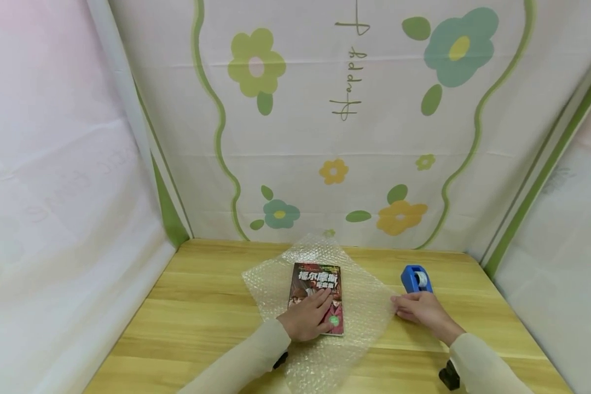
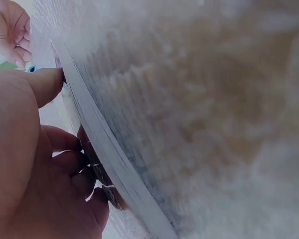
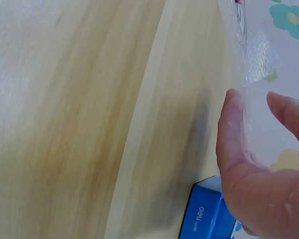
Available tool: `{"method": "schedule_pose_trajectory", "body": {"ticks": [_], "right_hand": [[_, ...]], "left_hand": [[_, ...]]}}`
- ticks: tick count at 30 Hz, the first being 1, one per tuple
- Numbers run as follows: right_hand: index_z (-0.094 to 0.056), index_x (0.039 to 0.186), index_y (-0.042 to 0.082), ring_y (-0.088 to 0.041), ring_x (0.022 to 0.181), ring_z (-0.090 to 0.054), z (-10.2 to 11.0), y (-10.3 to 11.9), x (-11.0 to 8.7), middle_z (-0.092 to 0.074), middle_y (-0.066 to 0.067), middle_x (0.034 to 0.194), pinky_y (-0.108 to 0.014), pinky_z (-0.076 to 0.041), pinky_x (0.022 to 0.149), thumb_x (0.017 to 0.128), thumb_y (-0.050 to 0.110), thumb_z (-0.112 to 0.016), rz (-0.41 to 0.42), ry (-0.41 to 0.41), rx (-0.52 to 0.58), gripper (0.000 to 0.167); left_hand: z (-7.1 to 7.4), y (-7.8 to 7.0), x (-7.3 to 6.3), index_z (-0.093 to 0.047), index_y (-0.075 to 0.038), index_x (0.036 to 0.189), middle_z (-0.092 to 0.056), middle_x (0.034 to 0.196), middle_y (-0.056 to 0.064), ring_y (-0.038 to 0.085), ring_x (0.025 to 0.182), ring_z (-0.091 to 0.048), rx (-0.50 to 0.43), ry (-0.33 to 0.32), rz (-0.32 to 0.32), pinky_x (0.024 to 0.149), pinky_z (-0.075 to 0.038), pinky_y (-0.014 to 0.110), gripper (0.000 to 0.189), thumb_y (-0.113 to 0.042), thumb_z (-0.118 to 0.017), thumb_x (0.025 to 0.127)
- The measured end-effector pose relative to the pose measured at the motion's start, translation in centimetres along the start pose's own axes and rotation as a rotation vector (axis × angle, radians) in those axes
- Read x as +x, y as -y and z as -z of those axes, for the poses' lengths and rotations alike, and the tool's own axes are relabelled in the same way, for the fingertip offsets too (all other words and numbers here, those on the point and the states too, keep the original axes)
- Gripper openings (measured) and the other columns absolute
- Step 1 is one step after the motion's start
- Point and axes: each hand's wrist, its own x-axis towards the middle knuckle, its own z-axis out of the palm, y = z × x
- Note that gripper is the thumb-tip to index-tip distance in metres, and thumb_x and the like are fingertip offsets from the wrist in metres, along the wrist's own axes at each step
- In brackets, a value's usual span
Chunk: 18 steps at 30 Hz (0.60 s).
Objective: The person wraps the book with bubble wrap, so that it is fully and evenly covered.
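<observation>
A book [image 1: 337, 323] with a dark red illustrated cover and large white characters lies on a sheet of bubble wrap [image 1: 364, 284] set corner-up. My left hand [image 1: 305, 317] rests flat on the cover, fingers spread, hiding its lower left part. In the left wrist view, the page edges of the book [image 2: 102, 134] run beside the thumb and fingers. My right hand [image 1: 423, 311] is at the right corner of the bubble wrap. The right wrist view shows its fingers [image 3: 230, 132] against the wrap's edge, with the thumb standing apart.
A blue tape dispenser [image 1: 410, 278] with a roll of tape stands just behind my right hand on the wooden table [image 1: 202, 312]. Fabric walls printed with flowers [image 1: 399, 218] enclose the table at the back and both sides.
</observation>
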Motion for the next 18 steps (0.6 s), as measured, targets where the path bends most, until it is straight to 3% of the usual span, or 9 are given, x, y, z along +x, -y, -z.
{"method": "schedule_pose_trajectory", "body": {"ticks": [6,18], "right_hand": [[-0.072,0.117,-0.012,-0.014,0.09,-0.078,-0.6,0.3,-0.3,-0.081,-0.01,0.101,-0.028,-0.065,0.08,0.101,0.018,-0.072,-0.005,0.044,0.009,0.034],[-0.074,0.108,-0.007,-0.015,0.085,-0.076,-1.3,2.1,-0.7,-0.08,-0.01,0.097,-0.031,-0.066,0.076,0.1,0.018,-0.073,0.068,-0.007,-0.13,0.026]], "left_hand": [[0.3,-0.1,-0.1,-0.029,-0.007,0.167,-0.023,0.177,0.011,0.025,0.164,-0.025,0.012,-0.007,-0.001,0.131,-0.03,0.035,0.072,-0.051,-0.042,0.112],[0.3,-0.2,-0.2,-0.031,-0.005,0.166,-0.026,0.176,0.013,0.026,0.163,-0.027,0.015,-0.016,-0.012,0.131,-0.031,0.035,0.071,-0.05,-0.043,0.112]]}}
